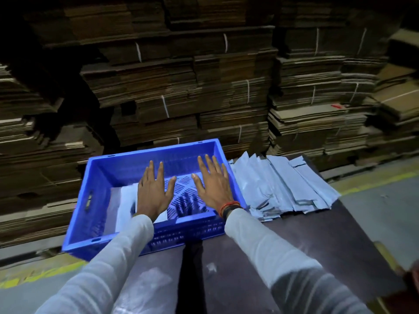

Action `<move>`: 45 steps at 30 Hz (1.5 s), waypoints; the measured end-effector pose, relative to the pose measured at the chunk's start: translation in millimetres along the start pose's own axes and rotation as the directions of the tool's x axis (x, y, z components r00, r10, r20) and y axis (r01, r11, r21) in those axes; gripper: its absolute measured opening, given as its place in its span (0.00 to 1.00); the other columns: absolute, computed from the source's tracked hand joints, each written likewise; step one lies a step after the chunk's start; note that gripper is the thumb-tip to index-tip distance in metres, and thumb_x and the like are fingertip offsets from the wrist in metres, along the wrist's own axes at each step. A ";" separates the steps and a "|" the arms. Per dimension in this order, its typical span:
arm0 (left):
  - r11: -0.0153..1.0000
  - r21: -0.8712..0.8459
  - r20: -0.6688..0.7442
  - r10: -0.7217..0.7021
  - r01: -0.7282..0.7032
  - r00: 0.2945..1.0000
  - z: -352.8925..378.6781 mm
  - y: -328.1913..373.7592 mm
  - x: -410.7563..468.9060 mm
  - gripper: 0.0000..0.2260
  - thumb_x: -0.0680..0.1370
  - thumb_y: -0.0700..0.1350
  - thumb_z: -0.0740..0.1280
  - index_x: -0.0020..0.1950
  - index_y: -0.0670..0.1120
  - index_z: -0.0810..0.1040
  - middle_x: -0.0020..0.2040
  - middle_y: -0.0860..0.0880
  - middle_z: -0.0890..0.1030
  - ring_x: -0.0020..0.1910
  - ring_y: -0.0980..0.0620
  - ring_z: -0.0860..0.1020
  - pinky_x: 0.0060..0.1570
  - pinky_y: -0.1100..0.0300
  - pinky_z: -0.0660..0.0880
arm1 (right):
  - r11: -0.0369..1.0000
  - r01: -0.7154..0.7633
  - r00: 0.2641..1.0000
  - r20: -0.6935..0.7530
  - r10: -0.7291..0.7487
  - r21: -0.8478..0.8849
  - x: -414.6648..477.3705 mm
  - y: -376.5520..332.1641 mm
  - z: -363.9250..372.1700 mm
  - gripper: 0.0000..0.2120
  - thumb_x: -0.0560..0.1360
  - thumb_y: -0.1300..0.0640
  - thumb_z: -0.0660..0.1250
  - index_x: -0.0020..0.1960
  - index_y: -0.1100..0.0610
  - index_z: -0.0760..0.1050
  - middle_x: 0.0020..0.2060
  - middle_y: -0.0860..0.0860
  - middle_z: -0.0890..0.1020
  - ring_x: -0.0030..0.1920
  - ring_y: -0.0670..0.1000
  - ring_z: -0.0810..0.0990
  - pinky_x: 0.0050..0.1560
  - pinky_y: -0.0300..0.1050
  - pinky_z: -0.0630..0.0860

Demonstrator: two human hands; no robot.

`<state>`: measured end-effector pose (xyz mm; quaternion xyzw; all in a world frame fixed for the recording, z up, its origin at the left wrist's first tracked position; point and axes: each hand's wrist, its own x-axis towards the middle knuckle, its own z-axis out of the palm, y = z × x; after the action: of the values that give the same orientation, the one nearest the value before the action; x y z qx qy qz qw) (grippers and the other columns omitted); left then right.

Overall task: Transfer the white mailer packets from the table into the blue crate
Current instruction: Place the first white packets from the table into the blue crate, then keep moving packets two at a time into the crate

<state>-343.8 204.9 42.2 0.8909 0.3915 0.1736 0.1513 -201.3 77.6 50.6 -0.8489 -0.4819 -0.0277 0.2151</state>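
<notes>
Stacked flat cardboard [181, 87] behind dark table [317, 245] | left hand [152, 196], right hand [213, 189] splayed flat, empty, over blue crate [95, 184] | few packets inside [124, 205] | packet pile [283, 184] just right of crate | between-loads step; next: reach right, grab more

Bundles of flattened cardboard cartons [176, 87] fill the whole back of the scene, stacked in tall uneven columns and tied with thin white string [165, 109]. The stacks rise out of view at the top, and the upper left corner falls into deep shadow. The light is dim and cool. In front stands a dark brown table [317, 241] with a dull sheen. The grey concrete floor [383, 207] shows at right and lower left, marked with worn yellow lines [371, 181].
</notes>
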 end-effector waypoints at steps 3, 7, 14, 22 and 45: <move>0.996 -0.060 0.001 0.060 -0.059 0.998 21.0 56.1 7.9 0.30 0.81 0.58 0.58 0.78 0.43 0.59 0.78 0.38 0.58 0.77 0.39 0.60 0.71 0.43 0.63 | 0.999 -0.044 0.997 -0.062 0.045 0.017 3.6 49.8 -16.9 0.29 0.81 0.41 0.48 0.78 0.54 0.56 0.77 0.56 0.59 0.78 0.57 0.53 0.76 0.58 0.49; 0.973 -0.189 -0.027 0.133 -0.136 0.991 51.8 149.3 13.1 0.29 0.80 0.54 0.63 0.77 0.42 0.61 0.73 0.39 0.65 0.71 0.40 0.67 0.62 0.47 0.71 | 0.988 -0.153 0.979 -0.132 0.154 0.018 3.0 131.9 -37.8 0.29 0.79 0.43 0.47 0.75 0.57 0.64 0.72 0.59 0.68 0.74 0.59 0.63 0.72 0.57 0.60; 0.938 -0.272 0.047 0.237 -0.215 0.970 137.3 280.0 13.2 0.24 0.80 0.51 0.63 0.73 0.42 0.66 0.66 0.42 0.71 0.65 0.42 0.72 0.59 0.50 0.73 | 0.932 -0.360 0.933 -0.028 0.359 -0.049 -12.7 305.2 -59.1 0.29 0.80 0.43 0.52 0.75 0.58 0.62 0.72 0.62 0.66 0.73 0.63 0.63 0.71 0.60 0.61; 0.975 -0.211 0.247 0.117 -0.065 0.962 231.6 381.2 19.6 0.29 0.80 0.57 0.60 0.78 0.46 0.59 0.75 0.41 0.63 0.72 0.41 0.66 0.64 0.49 0.69 | 0.886 -0.451 0.884 0.086 0.460 -0.103 -33.6 445.1 -61.6 0.28 0.81 0.45 0.56 0.77 0.55 0.59 0.74 0.61 0.63 0.74 0.62 0.60 0.72 0.58 0.58; 0.990 0.137 0.272 -0.077 0.040 0.959 330.8 422.2 49.7 0.28 0.79 0.52 0.59 0.78 0.54 0.56 0.79 0.33 0.46 0.78 0.32 0.45 0.69 0.35 0.58 | 0.921 -0.389 0.902 0.188 0.387 -0.030 -39.9 492.9 -23.7 0.30 0.77 0.34 0.48 0.77 0.43 0.57 0.76 0.58 0.61 0.70 0.62 0.67 0.66 0.59 0.66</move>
<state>101.6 -75.4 -72.8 0.9024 0.4032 0.0170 0.1513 190.4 -182.1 -105.0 -0.9256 -0.3217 0.0991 0.1730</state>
